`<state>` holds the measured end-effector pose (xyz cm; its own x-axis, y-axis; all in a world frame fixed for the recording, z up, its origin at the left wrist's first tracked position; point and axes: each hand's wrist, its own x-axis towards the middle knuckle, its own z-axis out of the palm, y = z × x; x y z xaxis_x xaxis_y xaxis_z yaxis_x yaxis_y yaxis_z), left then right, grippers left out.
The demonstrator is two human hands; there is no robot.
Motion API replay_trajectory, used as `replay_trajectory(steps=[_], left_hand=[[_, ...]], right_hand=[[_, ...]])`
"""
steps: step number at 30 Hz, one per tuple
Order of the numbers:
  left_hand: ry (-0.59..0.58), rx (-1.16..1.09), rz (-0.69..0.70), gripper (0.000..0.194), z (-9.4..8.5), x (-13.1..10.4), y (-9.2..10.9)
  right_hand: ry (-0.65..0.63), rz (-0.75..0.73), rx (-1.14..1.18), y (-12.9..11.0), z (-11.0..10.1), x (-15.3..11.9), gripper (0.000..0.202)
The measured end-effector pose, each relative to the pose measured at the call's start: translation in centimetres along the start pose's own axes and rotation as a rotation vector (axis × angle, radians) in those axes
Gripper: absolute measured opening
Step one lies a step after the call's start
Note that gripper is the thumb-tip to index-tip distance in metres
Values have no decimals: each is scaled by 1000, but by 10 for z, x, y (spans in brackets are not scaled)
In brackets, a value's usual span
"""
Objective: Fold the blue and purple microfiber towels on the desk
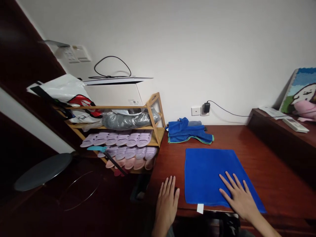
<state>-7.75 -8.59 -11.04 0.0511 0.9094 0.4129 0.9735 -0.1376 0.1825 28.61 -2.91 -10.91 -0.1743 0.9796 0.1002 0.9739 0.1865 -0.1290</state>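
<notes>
A blue cloth [206,174] lies spread flat on the dark red wooden desk [266,164], with a white tag [200,208] at its near edge. My right hand [238,194] rests on the right part of the cloth, palm down and fingers spread. To the left of the cloth, my left hand [167,200] lies flat at the desk's front left edge, its fingers stretched out and holding nothing. Crumpled blue cloths [185,130], one with green edging, sit in a heap at the back of the desk by the wall.
A wooden rack [156,131] left of the desk carries purple slippers [123,139], a white box [113,93] and bags. A round stool [44,171] stands at far left. A raised ledge [278,138] at right holds a remote control [295,125]. A black adapter [206,107] is plugged into the wall.
</notes>
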Motion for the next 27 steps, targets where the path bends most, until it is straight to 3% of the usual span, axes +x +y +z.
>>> replay_trajectory(steps=[4, 7, 9, 13, 17, 20, 27], left_hand=[[-13, 45, 10, 57, 2, 0, -2], [-8, 65, 10, 54, 4, 0, 0], [-2, 76, 4, 52, 4, 1, 2], [3, 91, 4, 50, 2, 2, 3], [10, 90, 15, 52, 1, 2, 2], [19, 88, 26, 52, 1, 2, 2], [27, 98, 47, 51, 0, 2, 2]], right_hand=[[-13, 61, -24, 38, -4, -5, 77], [-101, 96, 1, 43, -16, -1, 84], [-169, 122, 46, 29, -30, 7, 87], [-269, 72, 110, -23, -57, 30, 84], [-405, 53, 81, -49, -58, 41, 95], [-381, 59, 78, -33, -49, 33, 94], [-321, 162, 30, 35, -38, 23, 94]])
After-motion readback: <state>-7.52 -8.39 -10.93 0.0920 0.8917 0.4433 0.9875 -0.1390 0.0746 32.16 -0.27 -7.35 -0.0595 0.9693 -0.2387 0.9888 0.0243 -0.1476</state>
